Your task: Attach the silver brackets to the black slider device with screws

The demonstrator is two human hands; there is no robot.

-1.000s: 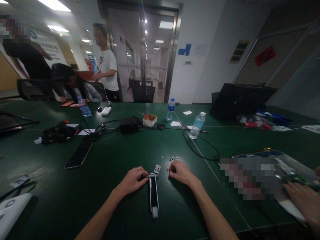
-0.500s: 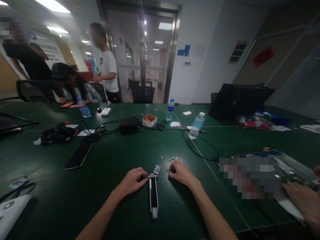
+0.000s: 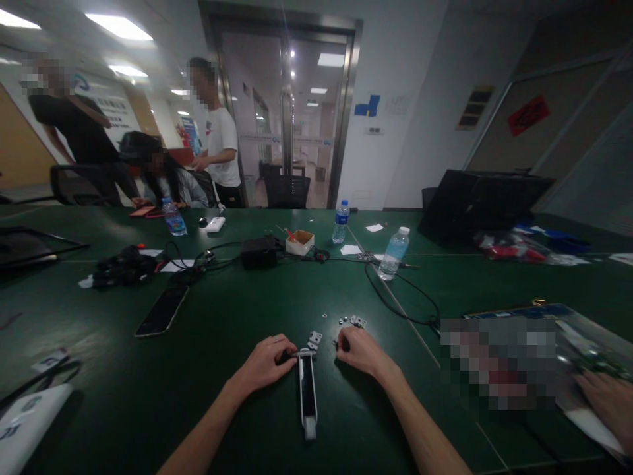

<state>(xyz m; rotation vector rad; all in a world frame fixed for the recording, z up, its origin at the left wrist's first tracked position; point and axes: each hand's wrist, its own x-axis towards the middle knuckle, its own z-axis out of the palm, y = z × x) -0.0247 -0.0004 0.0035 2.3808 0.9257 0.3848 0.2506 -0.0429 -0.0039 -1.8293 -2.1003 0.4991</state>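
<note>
A narrow device with a white frame and a dark face (image 3: pixel 307 389) lies lengthwise in front of me, with a bar across its far end. My left hand (image 3: pixel 271 361) is closed, its thumb and fingers pinching the left end of that bar. Just beyond it sits a small grey hinge-like metal piece (image 3: pixel 314 340). On the right, my right hand (image 3: pixel 363 351) is closed with its fingertips down at the table, beside a tiny dark part (image 3: pixel 335 344); what the fingers hold is hidden. Small nuts (image 3: pixel 342 320) and another grey metal piece (image 3: pixel 359 322) lie just past this hand.
A phone (image 3: pixel 163 310) lies to the left, a white box-like device (image 3: pixel 32 422) nearer. Across the table are a black adapter (image 3: pixel 258 253), an open small box (image 3: pixel 300 242), cables and water bottles (image 3: pixel 394 254). At right, another person's hand (image 3: pixel 606 402) rests by a circuit board.
The view has shifted slightly, moving everything a little right and down. My right fingertips are now closer to the tiny dark part. My left hand keeps its pinch on the bar.
</note>
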